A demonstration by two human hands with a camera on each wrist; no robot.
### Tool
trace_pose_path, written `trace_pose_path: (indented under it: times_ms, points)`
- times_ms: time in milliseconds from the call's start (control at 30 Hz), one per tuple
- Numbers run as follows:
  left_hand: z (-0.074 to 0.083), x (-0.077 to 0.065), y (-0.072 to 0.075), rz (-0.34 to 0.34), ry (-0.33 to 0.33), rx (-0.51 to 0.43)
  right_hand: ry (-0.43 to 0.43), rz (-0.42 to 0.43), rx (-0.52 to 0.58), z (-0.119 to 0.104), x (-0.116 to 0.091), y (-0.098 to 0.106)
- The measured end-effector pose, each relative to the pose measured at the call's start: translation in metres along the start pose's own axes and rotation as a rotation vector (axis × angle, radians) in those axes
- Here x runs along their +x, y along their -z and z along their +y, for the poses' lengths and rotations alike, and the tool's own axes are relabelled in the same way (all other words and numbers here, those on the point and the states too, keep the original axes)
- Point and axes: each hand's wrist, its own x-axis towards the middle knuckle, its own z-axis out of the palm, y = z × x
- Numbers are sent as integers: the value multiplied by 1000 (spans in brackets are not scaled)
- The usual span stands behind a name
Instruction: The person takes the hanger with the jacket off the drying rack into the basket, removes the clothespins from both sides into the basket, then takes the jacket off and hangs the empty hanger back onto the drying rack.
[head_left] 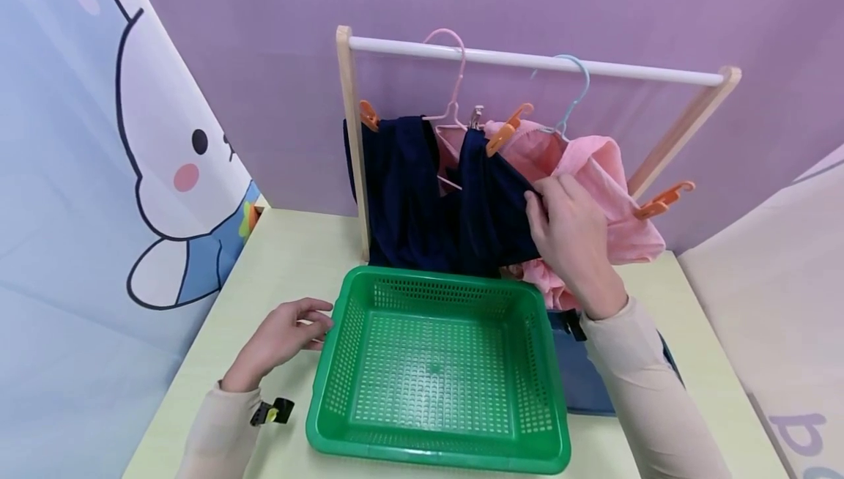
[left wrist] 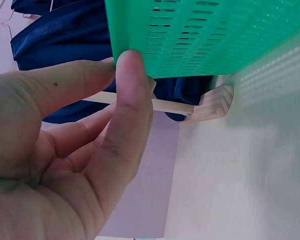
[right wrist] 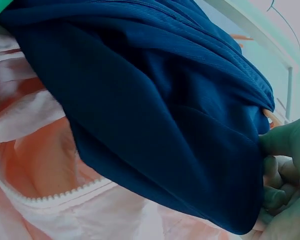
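A navy blue garment [head_left: 409, 186] hangs from a pink hanger [head_left: 459, 76] on the rack. My right hand [head_left: 570, 226] pinches the right edge of this garment. In the right wrist view the navy cloth [right wrist: 155, 120] stretches in folds to the fingertips, in front of a pink garment with a white zip [right wrist: 65, 195]. My left hand [head_left: 286, 336] is beside the left rim of a green plastic basket [head_left: 323, 362], fingers loosely bent. The left wrist view has its fingertips right at the basket's outer edge. Nothing lies in the basket.
The wooden rack [head_left: 352, 142] with its white rod [head_left: 534, 60] stands behind the basket. A pink jacket [head_left: 613, 193] hangs from a light blue hanger [head_left: 580, 87]. Orange clips [head_left: 662, 202] hold onto the clothes. A blue-grey bin [head_left: 583, 376] sits right of the basket, partly under my right forearm.
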Motion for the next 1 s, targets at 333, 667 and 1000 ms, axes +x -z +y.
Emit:
trace_pose_path:
  times_ms: [333, 667, 1000]
  points:
    - [-3, 1, 0, 3, -5, -5, 31, 83, -16, 2, -3, 4]
    - [-5, 3, 0, 4, 2, -2, 28, 147, -16, 5, -14, 16]
    - [-2, 2, -1, 9, -2, 19, 32, 216, -8, 20, -42, 35]
